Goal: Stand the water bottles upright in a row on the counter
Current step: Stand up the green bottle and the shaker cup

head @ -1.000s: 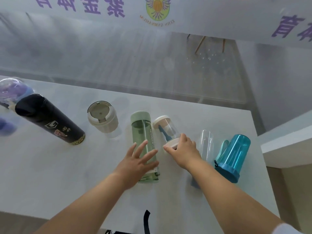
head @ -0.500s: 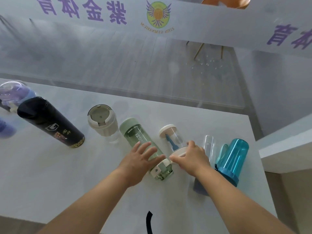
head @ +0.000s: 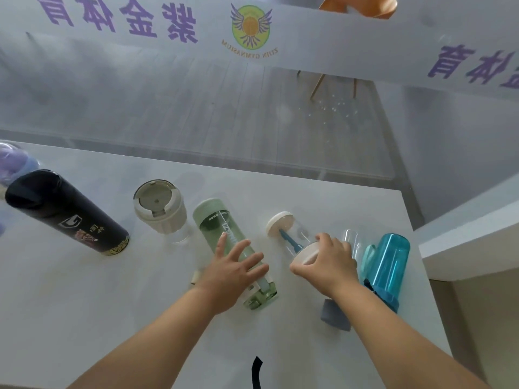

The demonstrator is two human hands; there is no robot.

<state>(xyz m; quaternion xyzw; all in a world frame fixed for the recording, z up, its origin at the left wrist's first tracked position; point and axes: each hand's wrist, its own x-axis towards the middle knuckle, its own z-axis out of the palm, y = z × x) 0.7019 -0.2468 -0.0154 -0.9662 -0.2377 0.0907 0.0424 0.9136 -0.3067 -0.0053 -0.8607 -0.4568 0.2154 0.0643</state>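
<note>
A pale green bottle (head: pixel 218 227) lies slanted on the white counter (head: pixel 84 304), and my left hand (head: pixel 233 266) rests over its near half with fingers spread. My right hand (head: pixel 327 262) grips the near cream cap of a small clear bottle (head: pixel 283 228), which has a blue piece inside and its far end pointing away. A black bottle (head: pixel 67 217) lies at the left. A beige-lidded cup (head: pixel 160 209) stands upright. Right of my right hand are a clear bottle (head: pixel 349 242) with a grey cap (head: pixel 335 315) and a blue bottle (head: pixel 390 259).
A purple bottle (head: pixel 11 161) shows blurred at the far left edge. A glass partition (head: pixel 252 122) rises behind the counter's far edge. The counter ends just right of the blue bottle, beside a white ledge (head: pixel 471 237). A black strap (head: pixel 257 372) hangs at the bottom.
The green bottle has swung under my left hand, its far end going left. My right hand has drawn the small clear bottle's near end to the right and toward me.
</note>
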